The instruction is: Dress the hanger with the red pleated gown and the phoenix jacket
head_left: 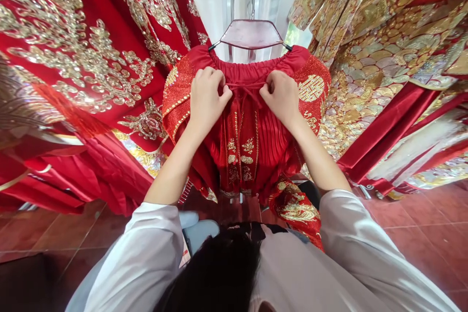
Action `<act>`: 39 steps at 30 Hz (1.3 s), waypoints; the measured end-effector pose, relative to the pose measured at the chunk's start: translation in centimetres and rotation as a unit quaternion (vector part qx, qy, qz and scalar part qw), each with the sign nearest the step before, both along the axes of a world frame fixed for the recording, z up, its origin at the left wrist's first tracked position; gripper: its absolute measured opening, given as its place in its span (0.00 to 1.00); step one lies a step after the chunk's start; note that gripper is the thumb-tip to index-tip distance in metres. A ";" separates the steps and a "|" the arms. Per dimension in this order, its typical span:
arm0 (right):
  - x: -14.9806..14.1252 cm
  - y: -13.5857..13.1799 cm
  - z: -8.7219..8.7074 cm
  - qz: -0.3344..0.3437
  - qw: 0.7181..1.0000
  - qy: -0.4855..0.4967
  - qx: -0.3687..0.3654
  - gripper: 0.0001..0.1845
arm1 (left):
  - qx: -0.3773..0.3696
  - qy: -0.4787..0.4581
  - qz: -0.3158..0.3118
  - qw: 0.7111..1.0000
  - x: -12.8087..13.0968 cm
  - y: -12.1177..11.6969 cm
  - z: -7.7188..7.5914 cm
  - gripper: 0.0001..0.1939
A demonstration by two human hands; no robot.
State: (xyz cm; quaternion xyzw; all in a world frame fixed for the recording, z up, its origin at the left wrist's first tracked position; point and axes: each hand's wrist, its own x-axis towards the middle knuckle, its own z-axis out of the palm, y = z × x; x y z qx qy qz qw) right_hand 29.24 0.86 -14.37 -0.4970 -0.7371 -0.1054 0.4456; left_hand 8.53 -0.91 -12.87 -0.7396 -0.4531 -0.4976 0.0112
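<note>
Pinching the thin red cord [245, 88] with my left hand [207, 95] and right hand [283, 95], I have each grip closed on it at the front of the skirt [272, 141], just below the gathered waistband [250, 68]. The skirt is bright red and glittery, with narrow pleats, beaded gold trim and gold embroidery, including a round motif [310, 88] beside my right hand. It hangs upright from the hanger [252, 34], between a red gown [106, 19] with pale gold sequins and a gold gown [369, 83] patterned like scales.
</note>
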 end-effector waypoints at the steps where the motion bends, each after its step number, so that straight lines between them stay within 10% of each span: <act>1: -0.3 -0.1 0.1 0.020 1.000 0.023 -0.005 0.04 | -0.003 -0.021 -0.022 1.000 0.1 0.2 -0.1 0.08; 12: -3.0 -1.2 1.1 0.267 0.862 0.393 -0.174 0.15 | -0.145 -0.201 -0.225 0.942 1.0 1.3 0.2 0.11; 20: 0.8 -1.3 2.1 0.193 0.951 0.204 -0.130 0.10 | -0.112 -0.102 -0.144 0.978 -0.6 0.7 1.0 0.15; 28: 1.3 -1.4 2.6 0.258 0.925 0.251 -0.124 0.05 | -0.151 0.005 -0.146 0.978 -2.1 -0.4 2.2 0.08; 34: 2.9 -1.1 2.3 0.161 0.969 0.173 -0.074 0.08 | -0.133 0.106 -0.005 0.985 -2.3 -1.3 3.2 0.13; 39: 5.2 -3.2 2.2 -0.008 0.990 0.124 0.066 0.13 | 0.040 0.090 -0.001 0.995 -4.3 -0.3 6.6 0.11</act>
